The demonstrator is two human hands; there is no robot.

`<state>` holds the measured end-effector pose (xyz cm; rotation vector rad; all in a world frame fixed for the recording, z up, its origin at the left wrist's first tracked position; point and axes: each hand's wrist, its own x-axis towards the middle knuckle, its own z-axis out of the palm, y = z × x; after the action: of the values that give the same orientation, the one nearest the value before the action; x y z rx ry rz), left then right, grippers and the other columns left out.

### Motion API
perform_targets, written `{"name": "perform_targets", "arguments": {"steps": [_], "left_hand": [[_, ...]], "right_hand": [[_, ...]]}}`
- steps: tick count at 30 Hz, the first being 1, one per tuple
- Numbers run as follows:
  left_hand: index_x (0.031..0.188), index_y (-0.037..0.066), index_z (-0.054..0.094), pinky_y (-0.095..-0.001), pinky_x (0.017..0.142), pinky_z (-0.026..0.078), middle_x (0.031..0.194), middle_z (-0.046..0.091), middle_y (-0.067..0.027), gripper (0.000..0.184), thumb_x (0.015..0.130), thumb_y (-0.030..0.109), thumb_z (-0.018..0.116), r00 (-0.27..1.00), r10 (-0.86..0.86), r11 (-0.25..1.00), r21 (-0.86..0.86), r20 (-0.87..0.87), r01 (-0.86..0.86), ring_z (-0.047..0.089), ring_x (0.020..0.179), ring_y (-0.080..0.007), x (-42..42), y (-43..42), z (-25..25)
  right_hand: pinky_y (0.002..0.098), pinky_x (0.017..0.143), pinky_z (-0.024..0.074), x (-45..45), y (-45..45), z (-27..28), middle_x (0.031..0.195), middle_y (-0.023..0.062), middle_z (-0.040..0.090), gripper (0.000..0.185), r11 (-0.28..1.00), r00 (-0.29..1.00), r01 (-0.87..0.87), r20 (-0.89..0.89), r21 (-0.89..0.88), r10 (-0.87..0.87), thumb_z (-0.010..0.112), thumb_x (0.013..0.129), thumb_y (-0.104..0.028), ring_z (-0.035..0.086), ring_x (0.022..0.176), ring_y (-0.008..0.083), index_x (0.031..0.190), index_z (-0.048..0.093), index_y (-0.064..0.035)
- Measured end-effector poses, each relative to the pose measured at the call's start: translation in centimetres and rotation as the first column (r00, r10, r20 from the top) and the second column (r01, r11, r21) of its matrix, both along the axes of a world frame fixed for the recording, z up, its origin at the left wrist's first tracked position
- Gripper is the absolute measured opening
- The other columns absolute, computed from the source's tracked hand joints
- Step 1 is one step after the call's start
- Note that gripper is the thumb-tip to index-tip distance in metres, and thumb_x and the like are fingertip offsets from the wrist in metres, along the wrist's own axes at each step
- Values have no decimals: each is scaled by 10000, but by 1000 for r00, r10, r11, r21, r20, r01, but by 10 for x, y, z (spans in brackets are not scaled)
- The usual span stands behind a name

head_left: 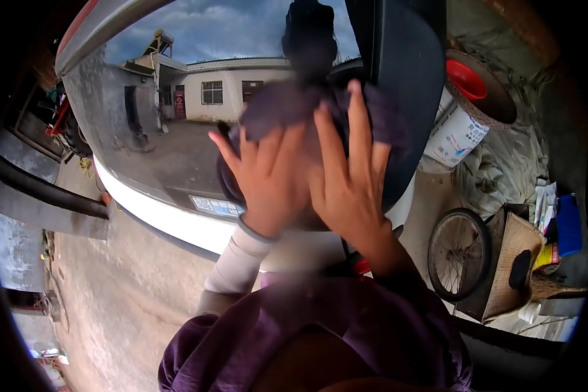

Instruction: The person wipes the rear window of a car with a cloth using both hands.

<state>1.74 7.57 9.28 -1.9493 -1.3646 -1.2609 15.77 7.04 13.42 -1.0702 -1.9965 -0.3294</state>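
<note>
Facing the vehicle's dark, reflective glass (193, 140), I have my left hand (268, 173) and right hand (349, 186) raised before it, fingers spread on both; I cannot tell whether they touch it. A printed sticker (215, 206) sits low on the glass, left of a bicycle wheel (459, 255).

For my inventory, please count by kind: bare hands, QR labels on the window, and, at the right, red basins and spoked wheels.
Hands: 2, left hand, right hand
QR label: 1
Red basin: 1
Spoked wheel: 1
Total: 5
</note>
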Motion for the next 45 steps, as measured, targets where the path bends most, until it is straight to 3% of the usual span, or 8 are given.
{"name": "perform_targets", "arguments": {"steps": [4, 13, 19, 22, 26, 30, 38, 45], "left_hand": [[1322, 53, 640, -770, 1142, -6, 1053, 627, -135, 553, 782, 129, 544, 1000, -27, 998, -53, 4, 27, 588, 948, -307, 7, -23, -41], [1408, 68, 546, -697, 1167, 46, 1242, 579, -156, 596, 814, 100, 583, 997, -5, 1000, 20, -82, 7, 525, 1089, -356, 1, 9, 32], [1349, 46, 592, -785, 1119, 0, 1114, 611, -140, 557, 799, 134, 619, 995, -78, 991, -118, -65, 69, 560, 1007, -345, 1, -22, -30], [1380, 49, 578, -788, 1108, -35, 1113, 605, -142, 579, 819, 187, 622, 998, -66, 987, -146, -22, 63, 515, 1200, -415, 14, -37, -45], [1411, 53, 552, -769, 1108, -51, 1244, 563, -157, 581, 853, 209, 585, 995, -63, 985, -165, -76, 50, 346, 1398, -515, 11, -28, -26], [1382, 41, 567, -754, 1128, -18, 1208, 579, -148, 573, 817, 139, 579, 998, -28, 996, -87, -56, 23, 521, 1018, -325, 12, -10, 4], [1362, 48, 593, -771, 1107, -89, 1131, 594, -139, 572, 796, 131, 611, 999, -34, 985, -169, -1, 34, 532, 1216, -393, 11, -43, -52], [1463, 56, 505, -724, 1129, -80, 1288, 538, -190, 658, 808, 94, 550, 1000, 28, 991, -135, 6, -26, 444, 1301, -420, 0, -24, -29]], "right_hand": [[579, 1130, 254, 9, -22, -46, 1544, 352, 313, 559, 996, 1000, -20, 6, -92, 21, 571, 809, -110, 388, 1358, 502, 1346, 559, 48], [555, 1088, 284, 1, 16, 8, 1562, 328, 298, 587, 992, 1000, 28, -10, 126, -26, 584, 802, -63, 411, 1306, 491, 1377, 530, 42], [590, 1124, 240, 15, -16, -45, 1532, 386, 297, 572, 999, 1000, -30, 1, -41, 30, 579, 854, -139, 365, 1356, 531, 1381, 507, 70], [588, 1131, 235, 14, -38, -66, 1531, 420, 263, 543, 989, 999, 34, 22, -142, -32, 564, 866, -153, 361, 1352, 555, 1360, 529, 70], [545, 1106, 278, 12, -21, -42, 1545, 419, 228, 534, 998, 997, 63, 43, -28, -62, 534, 859, -123, 334, 1371, 549, 1360, 542, 61], [542, 1100, 281, 8, -8, -15, 1559, 403, 217, 536, 995, 995, 92, 30, 36, -93, 534, 852, -110, 344, 1362, 538, 1368, 550, 37], [563, 1129, 243, 17, -42, -54, 1549, 413, 231, 551, 983, 994, 73, 94, -169, -57, 540, 856, -126, 342, 1353, 555, 1389, 538, 16], [529, 1088, 277, -3, -10, -21, 1554, 410, 218, 614, 1000, 997, -4, 80, -12, 5, 573, 782, -48, 360, 1339, 535, 1392, 523, 6]]}}
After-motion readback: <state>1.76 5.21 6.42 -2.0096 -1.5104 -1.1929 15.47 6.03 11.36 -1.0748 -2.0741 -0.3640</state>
